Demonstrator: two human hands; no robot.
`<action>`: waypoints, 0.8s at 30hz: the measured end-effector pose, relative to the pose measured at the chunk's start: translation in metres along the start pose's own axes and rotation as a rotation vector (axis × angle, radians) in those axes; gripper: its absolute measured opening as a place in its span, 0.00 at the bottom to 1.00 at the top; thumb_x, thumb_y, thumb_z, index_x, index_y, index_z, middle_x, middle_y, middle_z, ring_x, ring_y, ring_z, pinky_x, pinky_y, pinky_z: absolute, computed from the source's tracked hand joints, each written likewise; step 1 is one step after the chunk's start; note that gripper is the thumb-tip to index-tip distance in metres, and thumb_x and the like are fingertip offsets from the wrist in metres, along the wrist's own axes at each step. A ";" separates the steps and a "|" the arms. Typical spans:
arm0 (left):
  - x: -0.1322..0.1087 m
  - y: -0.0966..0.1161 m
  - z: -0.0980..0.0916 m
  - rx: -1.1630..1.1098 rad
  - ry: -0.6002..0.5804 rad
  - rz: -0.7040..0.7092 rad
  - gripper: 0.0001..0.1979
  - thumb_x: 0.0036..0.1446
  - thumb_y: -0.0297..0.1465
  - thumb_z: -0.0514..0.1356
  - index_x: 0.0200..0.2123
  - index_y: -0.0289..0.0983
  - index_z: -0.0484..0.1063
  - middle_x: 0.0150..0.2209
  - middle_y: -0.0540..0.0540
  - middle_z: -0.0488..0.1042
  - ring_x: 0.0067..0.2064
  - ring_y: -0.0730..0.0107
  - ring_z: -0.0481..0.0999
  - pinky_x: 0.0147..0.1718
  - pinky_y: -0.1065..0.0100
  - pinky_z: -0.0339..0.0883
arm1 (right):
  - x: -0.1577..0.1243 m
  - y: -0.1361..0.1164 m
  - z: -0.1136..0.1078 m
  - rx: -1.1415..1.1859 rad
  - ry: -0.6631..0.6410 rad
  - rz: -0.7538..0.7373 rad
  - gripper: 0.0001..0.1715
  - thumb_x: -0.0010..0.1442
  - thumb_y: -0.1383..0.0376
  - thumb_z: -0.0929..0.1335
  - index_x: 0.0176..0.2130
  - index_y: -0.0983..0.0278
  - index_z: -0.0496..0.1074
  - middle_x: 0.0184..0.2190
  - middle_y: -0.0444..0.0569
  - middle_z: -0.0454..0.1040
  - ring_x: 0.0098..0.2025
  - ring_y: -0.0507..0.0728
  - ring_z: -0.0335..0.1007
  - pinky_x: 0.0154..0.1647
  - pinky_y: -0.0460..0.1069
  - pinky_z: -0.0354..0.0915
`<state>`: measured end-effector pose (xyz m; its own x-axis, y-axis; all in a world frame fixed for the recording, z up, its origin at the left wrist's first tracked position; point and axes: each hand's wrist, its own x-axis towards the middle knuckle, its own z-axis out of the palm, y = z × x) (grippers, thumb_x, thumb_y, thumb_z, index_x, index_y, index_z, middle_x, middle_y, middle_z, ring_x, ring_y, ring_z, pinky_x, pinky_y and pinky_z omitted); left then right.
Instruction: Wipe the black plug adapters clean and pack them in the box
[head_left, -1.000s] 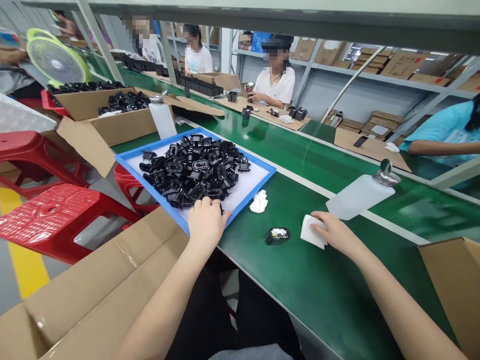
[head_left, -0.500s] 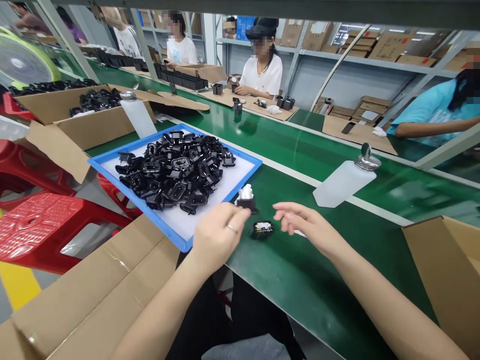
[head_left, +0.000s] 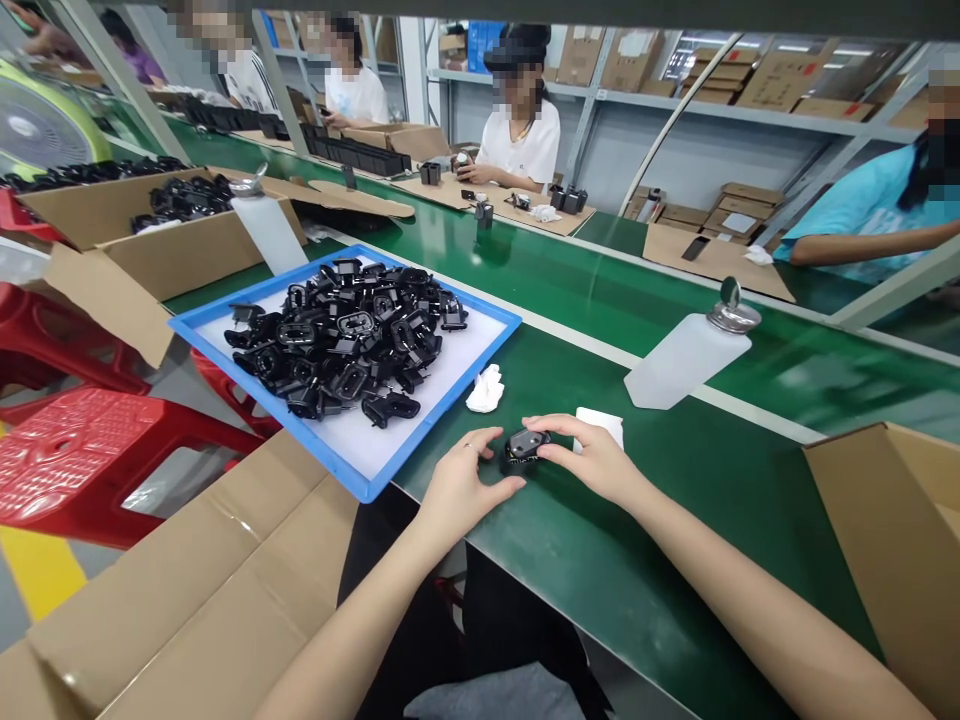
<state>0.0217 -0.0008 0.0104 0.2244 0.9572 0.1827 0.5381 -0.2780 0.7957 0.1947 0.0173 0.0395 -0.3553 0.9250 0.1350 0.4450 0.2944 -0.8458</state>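
Observation:
A small black plastic part [head_left: 525,446] rests on the green table [head_left: 600,560], and both my hands pinch it. My left hand [head_left: 461,485] grips its left side with thumb and fingers. My right hand [head_left: 592,460] closes on its right side and top. Just behind my right hand lies a folded white wipe [head_left: 604,422]. A crumpled white cloth [head_left: 486,390] sits beside the blue tray [head_left: 352,478], which carries a heap of black plastic parts [head_left: 349,335]. One black part [head_left: 390,406] lies apart at the heap's near edge.
A white squeeze bottle [head_left: 686,352] leans at the right, another [head_left: 266,225] stands behind the tray. Open cardboard boxes sit at the near left [head_left: 187,610], right [head_left: 892,540] and far left [head_left: 127,235]. Red stools [head_left: 82,440] stand left. Other people work across the green conveyor [head_left: 600,280].
My left hand carried a black part from the tray to the part on the table. My right hand left the white wipe and came over; both hands now close on the black part.

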 end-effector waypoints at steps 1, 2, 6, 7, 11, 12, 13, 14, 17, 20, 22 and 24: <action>0.001 0.000 0.003 -0.020 -0.015 -0.024 0.21 0.40 0.33 0.59 0.41 0.38 0.61 0.37 0.49 0.68 0.33 0.74 0.68 0.30 0.71 0.64 | -0.001 0.003 0.002 0.028 0.011 0.012 0.12 0.48 0.65 0.63 0.36 0.61 0.66 0.40 0.46 0.67 0.43 0.55 0.61 0.46 0.51 0.57; 0.001 0.001 0.006 -0.038 -0.016 -0.042 0.20 0.41 0.32 0.59 0.41 0.38 0.62 0.37 0.49 0.68 0.33 0.74 0.68 0.31 0.71 0.64 | -0.001 0.006 0.003 0.037 0.021 0.021 0.12 0.48 0.65 0.63 0.36 0.61 0.66 0.40 0.46 0.67 0.43 0.54 0.61 0.45 0.51 0.57; 0.003 0.003 0.013 -0.055 0.015 -0.068 0.17 0.42 0.31 0.58 0.39 0.38 0.64 0.37 0.49 0.69 0.33 0.75 0.67 0.34 0.70 0.63 | -0.002 0.009 0.002 -0.100 0.032 -0.020 0.09 0.46 0.65 0.65 0.33 0.62 0.65 0.39 0.47 0.67 0.42 0.56 0.62 0.44 0.52 0.57; 0.003 0.003 0.014 -0.055 0.017 -0.068 0.17 0.42 0.31 0.58 0.40 0.38 0.64 0.36 0.50 0.69 0.33 0.75 0.67 0.34 0.70 0.63 | -0.002 0.007 0.001 -0.142 0.030 -0.042 0.08 0.46 0.66 0.65 0.32 0.62 0.65 0.38 0.47 0.68 0.42 0.56 0.62 0.44 0.52 0.58; 0.003 0.002 0.014 -0.063 0.025 -0.049 0.17 0.42 0.31 0.58 0.40 0.38 0.64 0.34 0.51 0.69 0.31 0.76 0.66 0.34 0.71 0.63 | -0.003 0.000 0.001 -0.226 0.032 -0.112 0.06 0.47 0.66 0.65 0.30 0.61 0.65 0.35 0.45 0.69 0.39 0.56 0.63 0.41 0.52 0.58; 0.003 0.001 0.015 -0.063 0.029 -0.041 0.17 0.42 0.31 0.58 0.40 0.39 0.64 0.35 0.51 0.69 0.31 0.77 0.66 0.33 0.72 0.63 | -0.004 -0.001 0.002 -0.244 0.032 -0.125 0.06 0.47 0.67 0.65 0.31 0.61 0.65 0.35 0.45 0.69 0.39 0.56 0.63 0.41 0.52 0.58; 0.003 0.001 0.015 -0.062 0.033 -0.034 0.17 0.43 0.31 0.58 0.40 0.39 0.64 0.35 0.51 0.69 0.32 0.76 0.66 0.33 0.72 0.63 | -0.004 -0.002 0.002 -0.264 0.029 -0.135 0.06 0.47 0.67 0.65 0.30 0.61 0.65 0.35 0.45 0.69 0.39 0.56 0.63 0.41 0.51 0.58; 0.003 0.000 0.015 -0.060 0.036 -0.029 0.17 0.43 0.31 0.58 0.40 0.39 0.64 0.35 0.51 0.69 0.32 0.76 0.66 0.33 0.72 0.63 | -0.005 -0.002 0.003 -0.284 0.024 -0.144 0.06 0.47 0.68 0.66 0.30 0.61 0.65 0.35 0.44 0.69 0.39 0.55 0.63 0.41 0.51 0.58; 0.002 0.000 0.014 -0.050 0.036 -0.013 0.17 0.43 0.31 0.58 0.40 0.39 0.64 0.36 0.50 0.69 0.33 0.76 0.66 0.34 0.72 0.63 | -0.005 -0.003 0.004 -0.344 0.016 -0.147 0.06 0.47 0.68 0.66 0.30 0.61 0.65 0.35 0.43 0.69 0.39 0.55 0.63 0.40 0.51 0.57; 0.002 0.001 0.011 -0.049 0.008 -0.005 0.18 0.43 0.33 0.58 0.41 0.39 0.64 0.36 0.51 0.69 0.33 0.76 0.66 0.34 0.72 0.63 | -0.005 -0.005 0.003 -0.411 -0.008 -0.118 0.06 0.49 0.67 0.66 0.32 0.60 0.64 0.34 0.42 0.69 0.37 0.55 0.63 0.38 0.50 0.57; 0.003 0.002 0.009 -0.059 -0.011 -0.010 0.17 0.44 0.35 0.57 0.41 0.39 0.64 0.36 0.51 0.69 0.33 0.75 0.67 0.34 0.72 0.63 | -0.005 -0.007 0.003 -0.435 -0.024 -0.098 0.05 0.51 0.66 0.64 0.33 0.60 0.64 0.34 0.42 0.70 0.35 0.54 0.64 0.36 0.50 0.57; 0.003 0.003 0.008 -0.066 -0.025 -0.018 0.16 0.45 0.35 0.56 0.40 0.39 0.64 0.37 0.51 0.69 0.33 0.75 0.67 0.34 0.72 0.63 | -0.006 -0.007 0.003 -0.443 -0.029 -0.093 0.05 0.52 0.65 0.64 0.33 0.60 0.64 0.34 0.41 0.70 0.34 0.54 0.64 0.36 0.49 0.57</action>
<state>0.0305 0.0010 0.0091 0.2361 0.9594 0.1540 0.4873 -0.2540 0.8355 0.1910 0.0093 0.0435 -0.4302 0.8846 0.1802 0.7168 0.4560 -0.5275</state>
